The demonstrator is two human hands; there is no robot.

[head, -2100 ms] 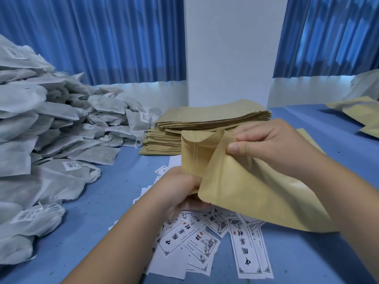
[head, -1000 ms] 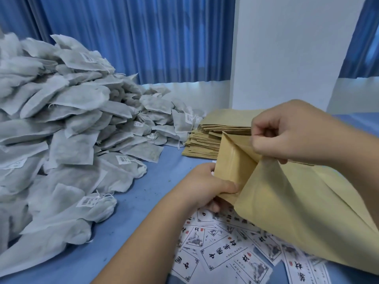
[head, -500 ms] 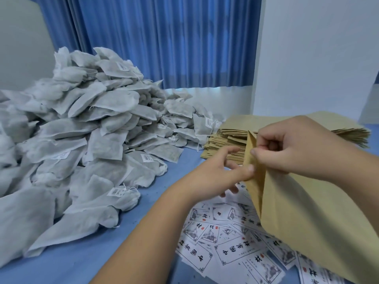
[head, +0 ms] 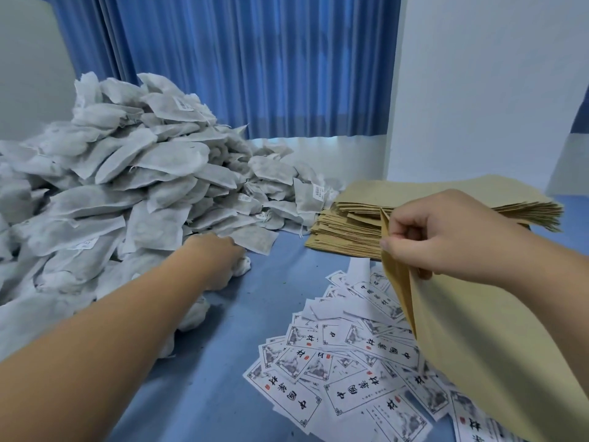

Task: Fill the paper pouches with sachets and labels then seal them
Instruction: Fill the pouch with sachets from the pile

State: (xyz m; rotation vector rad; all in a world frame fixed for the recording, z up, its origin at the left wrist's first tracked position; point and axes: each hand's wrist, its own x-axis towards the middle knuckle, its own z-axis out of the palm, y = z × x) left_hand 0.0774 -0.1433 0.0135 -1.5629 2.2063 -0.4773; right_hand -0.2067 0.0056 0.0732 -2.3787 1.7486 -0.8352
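Observation:
My right hand (head: 446,240) pinches the top edge of a brown paper pouch (head: 478,352), which hangs slanting over the labels with its mouth slightly parted. My left hand (head: 216,260) is stretched out to the foot of the big heap of white sachets (head: 134,186). Its fingers curl down over a bunched sachet (head: 242,269) at the heap's edge. Printed white labels (head: 344,371) lie scattered on the blue table (head: 223,378) between my arms. The pouch hides part of them.
A fanned stack of flat brown pouches (head: 350,228) lies behind the labels, next to the sachet heap. Blue curtains and a white pillar stand at the back. Bare blue table shows between my left arm and the labels.
My left hand let go of the pouch and moved left to the sachet heap, where it now closes over a sachet. My right hand alone keeps the pouch. The view swung left.

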